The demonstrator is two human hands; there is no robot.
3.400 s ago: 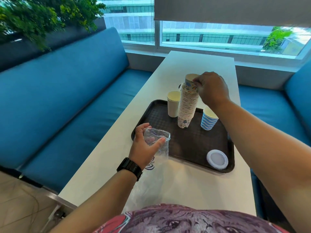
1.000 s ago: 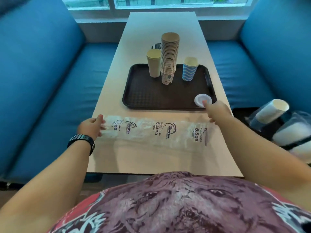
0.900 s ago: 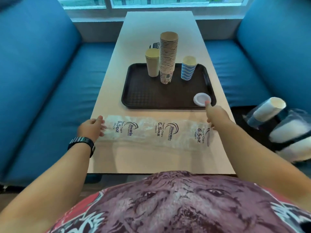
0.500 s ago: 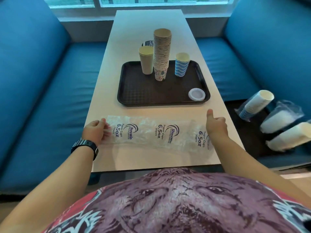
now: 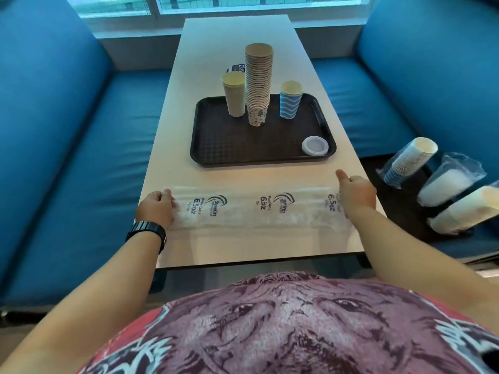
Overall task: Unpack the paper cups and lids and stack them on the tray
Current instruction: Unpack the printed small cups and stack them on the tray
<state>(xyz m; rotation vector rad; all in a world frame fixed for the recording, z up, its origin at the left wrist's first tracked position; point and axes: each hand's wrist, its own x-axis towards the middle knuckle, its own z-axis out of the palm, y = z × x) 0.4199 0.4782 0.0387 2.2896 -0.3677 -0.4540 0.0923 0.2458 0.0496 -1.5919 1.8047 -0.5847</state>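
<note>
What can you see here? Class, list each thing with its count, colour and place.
Tray: one, dark brown, mid-table.
Cup stack: one, patterned, on tray.
Beige cup: one, left of stack.
Striped cup: one, blue-white, right of stack.
Lid: one, white, tray's near right corner.
Bag: one, clear, empty, flat on table's near end.
Wrapped sleeves: three, on right seat.
Table: one, white.
Seats: blue, both sides.
Watch: one, black, left wrist.
Hands: left and right, at bag's ends.

Booth interior. One long white table (image 5: 237, 31), set lengthwise toward a window (image 5: 216, 2) at the far end; daylight is admitted through the glass. Blue upholstered benches are fitted on both sides: left bench (image 5: 67, 157), right bench (image 5: 432, 76). A grey sill wall (image 5: 140, 52) is seen beneath the window.
</note>
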